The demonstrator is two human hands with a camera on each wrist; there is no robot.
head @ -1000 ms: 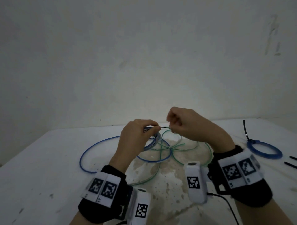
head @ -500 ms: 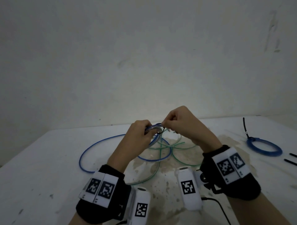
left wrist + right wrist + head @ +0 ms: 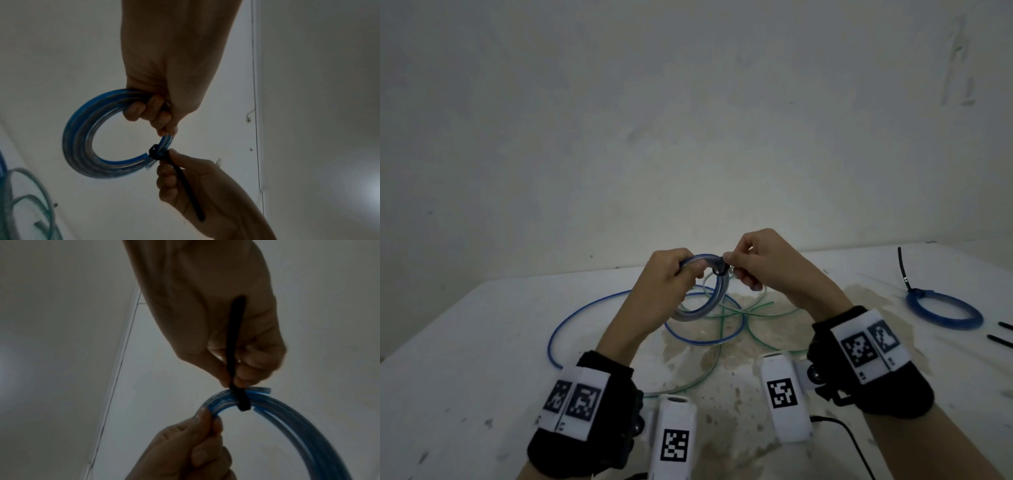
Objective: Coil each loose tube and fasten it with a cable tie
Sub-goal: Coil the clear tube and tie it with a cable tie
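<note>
- The left hand (image 3: pixel 667 274) is a closed grip on the coiled tube (image 3: pixel 82 139) — a pale blue bundle of several turns, held up above the counter (image 3: pixel 465 342), with the fingers (image 3: pixel 141 110) curled round the top of the ring.
- The right hand (image 3: pixel 763 263) pinches the black cable tie (image 3: pixel 234 353) between thumb and fingertips, right beside the coil; the tie's free tail runs back along the palm.
- The cable tie is looped round the bundle where the cut tube ends stick out, and its small loop sits snug against the strands in both wrist views.
- Below the hands, a loose blue tube (image 3: pixel 585 311) sweeps in a wide arc over the counter, crossing a loose green tube (image 3: pixel 756 311) that lies in tangled loops.
- At the right, well apart from the hands, a finished blue coil (image 3: pixel 945 311) lies flat with a black tie tail standing up from it.
- Two spare black ties (image 3: pixel 1000 339) lie near the right edge — only partly in view.
- Each wrist carries a black band with printed markers.
</note>
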